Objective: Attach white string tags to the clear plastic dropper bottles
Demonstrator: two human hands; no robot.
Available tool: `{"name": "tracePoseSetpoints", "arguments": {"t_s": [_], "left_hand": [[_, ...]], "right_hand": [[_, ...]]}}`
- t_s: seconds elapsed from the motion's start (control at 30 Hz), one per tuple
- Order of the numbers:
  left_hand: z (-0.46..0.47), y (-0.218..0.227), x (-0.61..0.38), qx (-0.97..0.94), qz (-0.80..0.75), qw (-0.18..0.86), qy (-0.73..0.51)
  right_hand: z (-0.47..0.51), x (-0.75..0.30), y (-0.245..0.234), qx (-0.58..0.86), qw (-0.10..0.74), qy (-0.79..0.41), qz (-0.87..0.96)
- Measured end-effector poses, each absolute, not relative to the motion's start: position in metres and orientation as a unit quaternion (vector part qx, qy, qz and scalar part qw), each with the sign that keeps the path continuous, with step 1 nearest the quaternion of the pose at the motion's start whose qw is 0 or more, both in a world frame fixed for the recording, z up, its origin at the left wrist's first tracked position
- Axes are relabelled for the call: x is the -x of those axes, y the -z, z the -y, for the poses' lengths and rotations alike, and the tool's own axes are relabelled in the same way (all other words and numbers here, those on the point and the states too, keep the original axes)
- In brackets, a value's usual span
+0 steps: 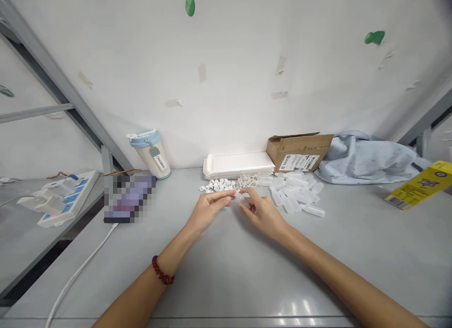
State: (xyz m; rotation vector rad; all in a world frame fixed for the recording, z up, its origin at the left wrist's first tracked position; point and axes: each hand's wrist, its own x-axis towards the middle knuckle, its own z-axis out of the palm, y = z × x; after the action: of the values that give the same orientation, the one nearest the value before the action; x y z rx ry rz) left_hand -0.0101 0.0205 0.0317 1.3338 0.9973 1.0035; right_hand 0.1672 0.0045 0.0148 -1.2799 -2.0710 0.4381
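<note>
My left hand (209,206) and my right hand (260,210) meet over the grey table, fingertips close together. Both pinch a small clear plastic tube (239,196) between them. Just behind the hands lie a heap of small white caps (218,184), a bundle of thin white sticks (247,180) and a pile of clear plastic tubes (294,195). A dark red bead bracelet (161,271) sits on my left wrist.
White trays (238,164) are stacked against the wall beside an open cardboard box (299,151) and a light blue cloth (370,158). A lidded cup (151,154), a blurred phone (129,198) with a white cable, a power strip (61,196) and a yellow box (420,184) lie around.
</note>
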Motion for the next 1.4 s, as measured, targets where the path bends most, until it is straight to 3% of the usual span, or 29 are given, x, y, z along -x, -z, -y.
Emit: {"name": "tracePoseSetpoints", "arguments": {"t_s": [0.3, 0.6, 0.9, 1.13, 1.4], "left_hand": [[-0.015, -0.032, 0.002, -0.594, -0.477, 0.501, -0.411], [-0.009, -0.032, 0.002, -0.615, -0.462, 0.492, -0.407], [-0.007, -0.037, 0.003, -0.623, -0.43, 0.497, -0.425], [-0.009, -0.036, 0.003, -0.637, -0.429, 0.491, -0.412], [-0.008, -0.036, 0.001, -0.66, -0.393, 0.5, -0.4]], "right_hand": [[-0.002, -0.162, -0.019, 0.499, 0.248, 0.095, 0.825], [0.003, -0.167, -0.015, 0.435, 0.292, 0.197, 0.829], [0.008, -0.168, -0.028, 0.387, 0.242, 0.287, 0.842], [0.006, -0.165, -0.022, 0.37, 0.32, 0.252, 0.835], [0.006, -0.157, -0.008, 0.411, 0.382, 0.017, 0.827]]}}
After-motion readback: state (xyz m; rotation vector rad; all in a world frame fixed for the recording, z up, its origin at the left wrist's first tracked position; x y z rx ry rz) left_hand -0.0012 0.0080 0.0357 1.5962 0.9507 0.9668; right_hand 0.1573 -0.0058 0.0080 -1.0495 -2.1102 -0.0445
